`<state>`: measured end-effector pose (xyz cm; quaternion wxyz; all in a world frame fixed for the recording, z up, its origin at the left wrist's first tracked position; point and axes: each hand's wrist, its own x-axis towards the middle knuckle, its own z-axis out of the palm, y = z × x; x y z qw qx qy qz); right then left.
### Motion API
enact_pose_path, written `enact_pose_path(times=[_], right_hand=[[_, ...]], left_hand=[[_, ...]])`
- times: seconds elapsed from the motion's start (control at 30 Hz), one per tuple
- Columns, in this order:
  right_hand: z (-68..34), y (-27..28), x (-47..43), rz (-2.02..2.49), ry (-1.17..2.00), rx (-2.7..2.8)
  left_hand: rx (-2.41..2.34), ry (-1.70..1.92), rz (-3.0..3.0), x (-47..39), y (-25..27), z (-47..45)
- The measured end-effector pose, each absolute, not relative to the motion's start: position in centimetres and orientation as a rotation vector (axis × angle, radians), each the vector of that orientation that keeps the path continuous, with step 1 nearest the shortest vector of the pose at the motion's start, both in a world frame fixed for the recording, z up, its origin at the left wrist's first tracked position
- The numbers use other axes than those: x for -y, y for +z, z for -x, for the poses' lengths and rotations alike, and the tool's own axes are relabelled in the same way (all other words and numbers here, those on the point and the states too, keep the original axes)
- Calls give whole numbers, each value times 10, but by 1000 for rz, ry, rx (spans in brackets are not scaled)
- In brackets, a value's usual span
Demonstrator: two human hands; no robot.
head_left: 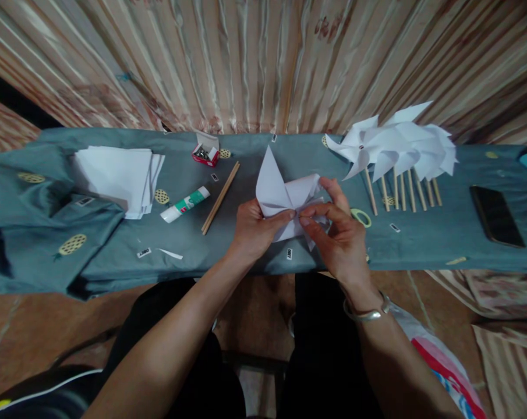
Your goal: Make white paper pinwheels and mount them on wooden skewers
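Pinwheel (272,183), white paper, in both hands above cloth (420,238). Left hand (255,228) grips it, thumb near centre; right hand (335,224) pinches it near centre, exact spot unclear. Green ring (368,220) beside right hand. Leftward: sticks (220,198), glue (185,204), red box (201,157), paper stack (115,174). Rightward: more pinwheels on sticks, overlapping (403,148), then phone (497,215).

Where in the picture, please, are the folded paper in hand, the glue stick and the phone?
Folded paper (284,196): head view, just above its middle.
Glue stick (188,203): head view, middle of its label.
Phone (497,215): head view, middle of its dark face.
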<state>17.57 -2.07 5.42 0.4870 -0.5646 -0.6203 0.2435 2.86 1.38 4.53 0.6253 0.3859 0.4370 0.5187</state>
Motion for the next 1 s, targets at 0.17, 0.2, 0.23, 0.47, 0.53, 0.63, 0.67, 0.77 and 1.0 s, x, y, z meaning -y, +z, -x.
enact_pose_path(times=[0.17,0.2,0.23,0.47,0.53,0.63,0.67,0.77,1.0], right_hand=[[-176,53,20,1379,588,1518],[-176,53,20,1378,587,1517],[-175,53,20,1377,588,1514],[-175,53,21,1369,642,1487],[-174,53,21,1362,651,1479],[-173,53,21,1358,655,1475],[-173,53,21,1358,656,1477],[-173,53,21,1364,658,1489],[-172,53,22,1369,673,1477]], left_hand=[[-1007,1187,-889,-14,44,-29],[-1005,1187,-887,-14,45,-30],[-1000,1188,-885,-14,45,-30],[-1007,1183,-887,-13,46,-29],[-1015,1183,-899,-13,46,-29],[-1028,1188,-914,-13,45,-29],[-1035,1188,-917,-13,45,-29],[-1056,1187,-931,-13,45,-29],[-1060,1187,-944,-13,44,-29]])
